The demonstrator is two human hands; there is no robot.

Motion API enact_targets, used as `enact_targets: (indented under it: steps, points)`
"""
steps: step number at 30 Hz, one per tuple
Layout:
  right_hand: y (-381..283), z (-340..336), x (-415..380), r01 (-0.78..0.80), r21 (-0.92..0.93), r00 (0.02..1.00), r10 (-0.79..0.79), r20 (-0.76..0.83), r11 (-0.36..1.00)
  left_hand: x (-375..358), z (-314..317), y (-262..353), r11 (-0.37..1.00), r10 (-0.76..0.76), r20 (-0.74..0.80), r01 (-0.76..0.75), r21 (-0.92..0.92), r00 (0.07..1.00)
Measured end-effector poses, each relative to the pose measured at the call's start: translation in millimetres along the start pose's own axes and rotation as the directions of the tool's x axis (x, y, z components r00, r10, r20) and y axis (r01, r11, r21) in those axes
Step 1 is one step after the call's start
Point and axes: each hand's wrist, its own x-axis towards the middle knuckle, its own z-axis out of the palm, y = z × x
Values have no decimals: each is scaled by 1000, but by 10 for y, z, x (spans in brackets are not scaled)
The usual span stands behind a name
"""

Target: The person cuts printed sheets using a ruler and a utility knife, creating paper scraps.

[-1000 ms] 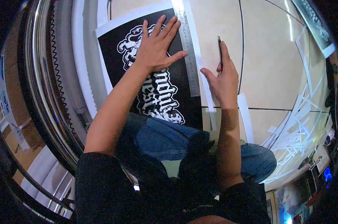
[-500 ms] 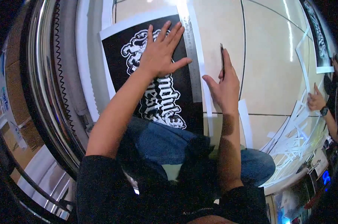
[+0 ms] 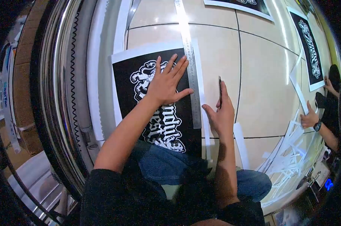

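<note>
My left hand (image 3: 166, 86) lies flat with its fingers spread on a black printed sheet (image 3: 125, 81) with white ornate lettering and a white border. Its thumb tip and nearest fingertips reach a long steel ruler (image 3: 195, 100), which lies along the sheet's right side. A slim cutter knife (image 3: 220, 90) is held in my right hand (image 3: 224, 116), its tip pointing away from me. That hand is just right of the sheet's white edge, with the blade apart from the ruler. My forearm and knee cover the sheet's near part.
A heap of white paper strips (image 3: 287, 165) lies at the right on the tiled floor (image 3: 260, 86). Beside it are a co-worker's hand (image 3: 310, 119) with a watch and another black print (image 3: 309, 52). A metal roller machine (image 3: 59, 75) stands along the left.
The view has tilted up, so the sheet and both hands appear lower and more print shows at the top. Both my hands keep nearly the same place relative to the sheet.
</note>
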Motion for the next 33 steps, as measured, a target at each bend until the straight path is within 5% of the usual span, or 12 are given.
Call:
enact_targets:
  steps: [33]
  points:
    - [-23, -21, -25, -12, -38, 1000, 12, 8, 999, 28, -54, -2, 1000, 16, 13, -16, -6, 1000]
